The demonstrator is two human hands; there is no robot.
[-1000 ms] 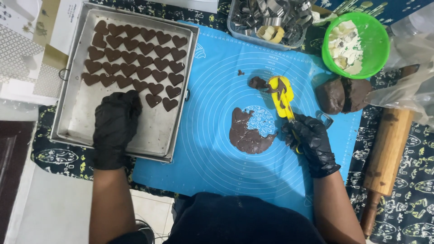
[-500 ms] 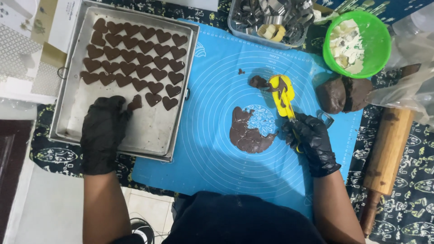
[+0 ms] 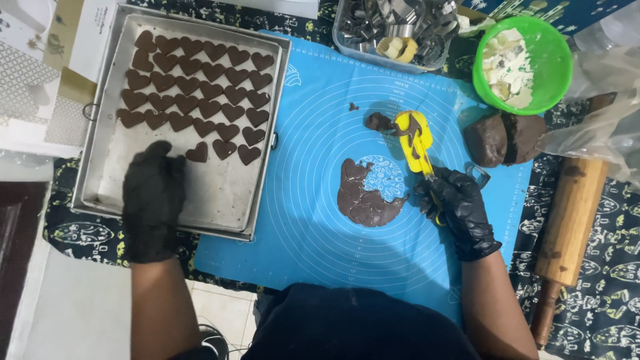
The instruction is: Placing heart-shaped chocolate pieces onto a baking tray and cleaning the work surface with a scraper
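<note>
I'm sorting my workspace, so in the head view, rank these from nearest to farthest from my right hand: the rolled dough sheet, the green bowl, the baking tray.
From the right hand, which grips the yellow spatula:
1. Rolled dough sheet, just to its left on the blue mat.
2. Green bowl, up and to the right, off the mat.
3. Baking tray, far left, under the left hand.

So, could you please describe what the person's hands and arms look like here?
Both the left hand and the right hand wear black, slightly glossy disposable gloves that end at the wrists. The forearms are bare, with no sleeves, watch or jewellery visible.
</note>
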